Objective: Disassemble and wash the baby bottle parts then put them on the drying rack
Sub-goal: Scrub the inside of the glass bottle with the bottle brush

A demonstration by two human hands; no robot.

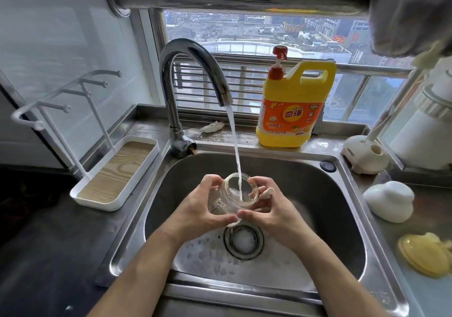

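Fingers (212, 184) of left hand (195, 209) curling round the bottle (234, 194) from the left, thumb tip pressing near its base; right hand (271, 209) grasping the same clear bottle from the right, thumb meeting the left thumb below it, and also pinching a small white piece (266, 192) between the fingers, too small to identify. Holding the bottle tilted, mouth facing up and away, above the drain (244, 241) in the middle of the sink (342, 219). Catching the water stream (234, 145) straight inside the open mouth. Lying on the counter to the right, well apart from the hands: a yellow part (423, 255) nearest, then a white cap (389, 204), then a brush stand (364, 155) with its handle leaning up and right. Sitting to the left of the sink: a white rack (115, 172) with a wood-grain tray and bare pegs. Running from behind the basin: the tap (193, 72), arching forward over it. Standing on the back ledge just right of the stream: a yellow soap jug (293, 106) with a red pump, against the window (244, 30).
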